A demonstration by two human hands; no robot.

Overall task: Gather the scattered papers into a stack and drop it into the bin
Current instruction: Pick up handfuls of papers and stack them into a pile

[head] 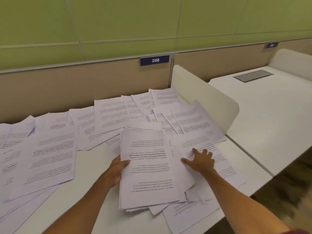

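Note:
A thick stack of printed white papers (148, 168) lies in the middle of the white desk (94, 168). My left hand (117, 169) grips the stack's left edge, thumb on top. Spread flat with fingers apart, my right hand (200, 160) presses on a loose sheet (217, 159) just right of the stack. Several more sheets (50, 152) lie scattered over the left part of the desk, and others (190, 120) fan out at the back right. No bin is in view.
A curved white divider (211, 97) bounds the desk on the right; beyond it lies a neighbouring desk (270, 115) with a grey cable hatch (253, 76). A beige partition with a "248" sign (154, 60) closes the back. The floor (287, 191) shows at lower right.

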